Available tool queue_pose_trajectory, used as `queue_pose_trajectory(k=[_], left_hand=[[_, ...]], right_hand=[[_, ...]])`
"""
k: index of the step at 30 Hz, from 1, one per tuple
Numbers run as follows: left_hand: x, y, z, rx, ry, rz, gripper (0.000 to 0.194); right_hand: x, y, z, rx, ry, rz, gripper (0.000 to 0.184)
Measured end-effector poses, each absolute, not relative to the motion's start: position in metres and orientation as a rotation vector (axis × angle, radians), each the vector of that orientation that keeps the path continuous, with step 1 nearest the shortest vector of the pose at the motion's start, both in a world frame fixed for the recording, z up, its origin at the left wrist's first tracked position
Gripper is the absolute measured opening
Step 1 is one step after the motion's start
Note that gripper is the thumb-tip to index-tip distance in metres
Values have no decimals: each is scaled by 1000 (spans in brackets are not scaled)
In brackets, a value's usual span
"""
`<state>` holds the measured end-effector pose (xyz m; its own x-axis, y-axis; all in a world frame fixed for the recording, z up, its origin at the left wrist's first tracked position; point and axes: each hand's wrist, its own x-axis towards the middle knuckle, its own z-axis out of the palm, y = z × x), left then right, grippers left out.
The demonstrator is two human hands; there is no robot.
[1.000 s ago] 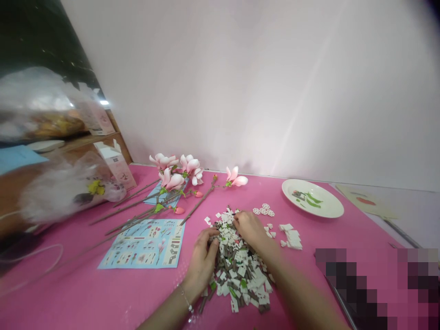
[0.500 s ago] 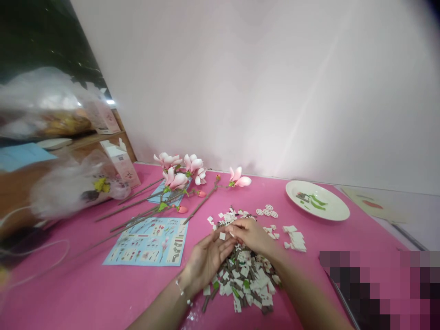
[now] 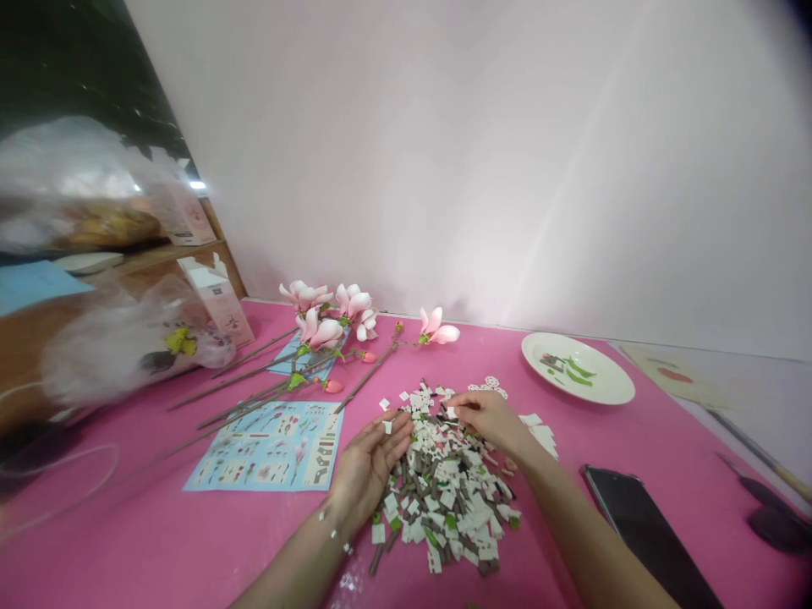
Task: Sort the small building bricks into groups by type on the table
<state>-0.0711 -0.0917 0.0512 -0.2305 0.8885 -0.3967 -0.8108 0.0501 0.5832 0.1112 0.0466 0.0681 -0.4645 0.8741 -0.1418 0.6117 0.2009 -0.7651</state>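
Note:
A heap of small white, brown and green building pieces (image 3: 444, 495) lies on the pink table (image 3: 158, 541). My left hand (image 3: 371, 461) rests palm up at the heap's left edge, fingers spread, with a small white piece on its fingertips. My right hand (image 3: 485, 416) reaches over the heap's far side with fingertips pinched on a small white piece.
Pink brick-built flowers on long brown stems (image 3: 323, 334) lie behind an instruction sheet (image 3: 270, 447). A white plate (image 3: 577, 368) with green pieces sits at right. A dark phone (image 3: 647, 533) lies near the front right. Plastic bags (image 3: 120, 338) and small boxes crowd the left.
My left hand turned from gripping into the heap to lying palm up with a white piece on it. My right hand moved right across the heap's far edge.

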Motion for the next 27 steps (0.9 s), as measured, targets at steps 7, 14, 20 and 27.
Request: queue_pose_trajectory(k=[7,14,20,27], left_hand=[[-68,-95,57,190,1016,1669,16],[-71,-92,50,175,1116,1789,12],[-74,-93,47,279,1146,1854,15],[-76,-100,43,634,1635,1896,17]], right_hand=[[165,49,79,-1649,-2260,744,22],[194,-1,104,-1773,-2473,754,23],[198,-15,93,-1847,-2454,683,26],[181,-37,72,-1561,-2359,419,31]])
